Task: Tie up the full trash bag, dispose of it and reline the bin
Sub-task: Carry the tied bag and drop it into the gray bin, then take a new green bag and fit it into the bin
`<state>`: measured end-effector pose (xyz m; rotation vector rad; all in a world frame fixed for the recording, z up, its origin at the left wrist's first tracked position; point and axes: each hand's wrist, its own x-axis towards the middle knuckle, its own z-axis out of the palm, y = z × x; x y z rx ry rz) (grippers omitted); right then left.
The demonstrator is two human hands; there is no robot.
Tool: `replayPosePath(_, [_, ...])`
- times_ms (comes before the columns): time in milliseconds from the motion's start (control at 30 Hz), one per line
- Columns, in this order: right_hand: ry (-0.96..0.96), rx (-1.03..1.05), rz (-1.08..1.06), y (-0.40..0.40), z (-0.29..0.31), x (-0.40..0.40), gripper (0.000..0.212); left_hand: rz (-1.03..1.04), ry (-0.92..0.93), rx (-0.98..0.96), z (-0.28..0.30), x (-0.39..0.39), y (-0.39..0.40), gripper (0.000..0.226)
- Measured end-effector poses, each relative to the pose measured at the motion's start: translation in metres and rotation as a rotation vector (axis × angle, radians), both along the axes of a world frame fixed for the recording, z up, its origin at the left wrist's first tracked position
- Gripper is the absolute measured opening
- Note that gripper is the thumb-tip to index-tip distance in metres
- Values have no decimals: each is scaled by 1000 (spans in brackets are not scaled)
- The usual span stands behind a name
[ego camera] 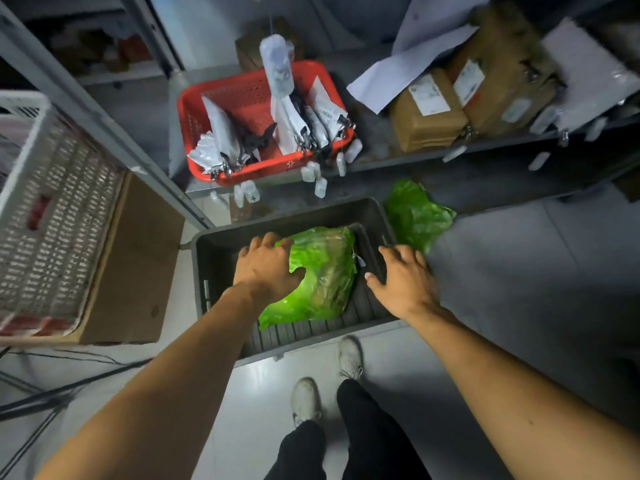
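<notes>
A dark grey bin (221, 251) is seen on the tiled floor (519, 271), hemmed in by a metal shelf post on the left and a low shelf behind it that carries a red basket (194, 119) and brown parcels (429, 116). Open floor is left only on the right side and toward the person's feet, so the load would best be lifted up and drawn back that way.

Inside the bin a green trash bag (325, 271) is lying, apparently already closed at its mouth, though the blur leaves this unsure. A second green bag (415, 216) lies crumpled on the floor just beside the bin's far right corner, probably the fresh liner.

The left hand (266, 268) is laid on the bag's left side, its grip spread and not yet closed on the plastic. The right hand (405, 275) is held over the bin's right rim, fingers likewise spread and holding nothing.

If the thin plastic is seized by a pinch of film only, it may tear under the weight; a hurried lift may also snag it on the rim or knock the tags hanging from the shelf.
</notes>
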<state>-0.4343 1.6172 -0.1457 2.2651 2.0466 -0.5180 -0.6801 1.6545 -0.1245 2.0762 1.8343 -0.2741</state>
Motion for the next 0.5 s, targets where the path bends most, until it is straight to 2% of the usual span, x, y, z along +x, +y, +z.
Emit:
replayPosePath(267, [-38,73,-149,-48,36,19,67,-192,10,49,36,37,-12,65])
replayPosePath(500, [-87,105,-227,-77,57,72,66,-311,-10,89,63,103,-14,63])
